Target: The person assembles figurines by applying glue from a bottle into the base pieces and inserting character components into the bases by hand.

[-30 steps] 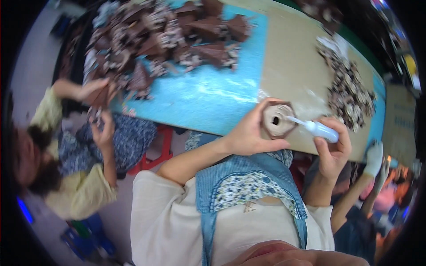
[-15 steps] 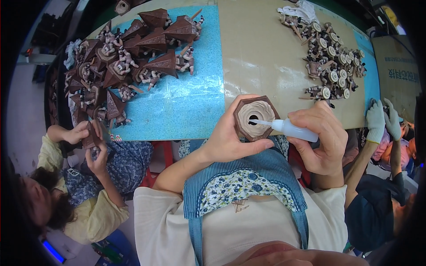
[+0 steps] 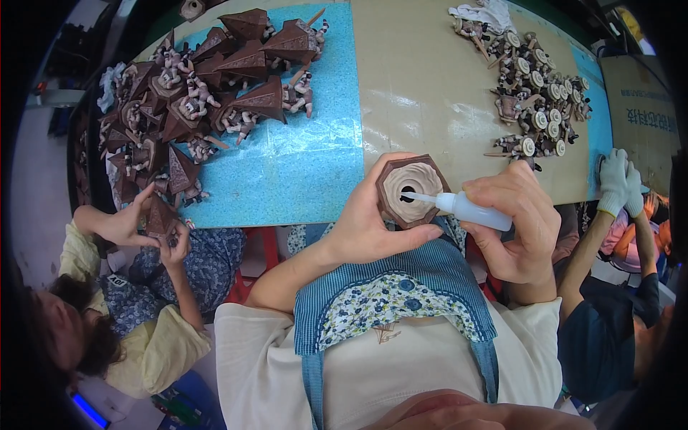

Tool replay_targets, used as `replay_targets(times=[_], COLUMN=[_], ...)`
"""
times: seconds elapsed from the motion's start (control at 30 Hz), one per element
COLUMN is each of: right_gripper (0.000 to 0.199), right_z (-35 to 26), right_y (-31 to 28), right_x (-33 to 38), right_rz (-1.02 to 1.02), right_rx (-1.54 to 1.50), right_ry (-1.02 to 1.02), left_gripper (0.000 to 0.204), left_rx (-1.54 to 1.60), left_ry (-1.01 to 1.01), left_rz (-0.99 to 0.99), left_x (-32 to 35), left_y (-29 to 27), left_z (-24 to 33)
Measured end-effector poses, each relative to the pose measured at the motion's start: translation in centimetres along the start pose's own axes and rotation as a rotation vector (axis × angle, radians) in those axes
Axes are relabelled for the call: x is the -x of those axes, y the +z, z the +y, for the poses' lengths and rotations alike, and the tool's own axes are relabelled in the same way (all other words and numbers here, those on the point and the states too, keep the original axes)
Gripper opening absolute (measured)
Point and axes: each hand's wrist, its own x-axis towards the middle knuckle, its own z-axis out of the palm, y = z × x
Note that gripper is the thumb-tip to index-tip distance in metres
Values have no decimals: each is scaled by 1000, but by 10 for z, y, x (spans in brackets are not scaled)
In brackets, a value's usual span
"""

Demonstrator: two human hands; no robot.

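Note:
My left hand (image 3: 365,218) grips a brown hexagonal base (image 3: 419,166), its hollow cream-coloured side turned up toward me. A dark round hole sits in the middle of that stepped hollow. Between the fingers and thumb of my right hand (image 3: 519,218) is a small translucent white squeeze bottle (image 3: 476,210) with a thin nozzle. The bottle lies nearly level, and its nozzle tip is at the hole's edge. I cannot tell whether any liquid comes out.
Brown pointed pieces with figurines (image 3: 215,79) pile up on the blue mat (image 3: 308,165) at left. Several figurines with round cream discs (image 3: 541,100) lie at right beside a white cloth (image 3: 491,16). Co-workers sit either side, one holding a brown piece (image 3: 160,216), the other wearing white gloves (image 3: 614,183).
The bottle has shifted very slightly left, its nozzle still at the hole. At left the co-worker's hands have turned their brown piece; at right the gloved hands have come together.

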Motion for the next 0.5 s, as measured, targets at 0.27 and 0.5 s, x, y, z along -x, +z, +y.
replay_targets(times=[0.27, 0.5], right_gripper=[30, 34], right_z=[51, 100], right_y=[19, 69], right_x=[22, -19], right_rz=[247, 251], right_rx=[-616, -696], right_ry=[503, 444], left_gripper=[70, 74], left_rx=[-279, -1225], left_ry=[-183, 396], left_rz=[66, 110], left_x=[2, 5], left_y=[-9, -20], left_z=[26, 38])
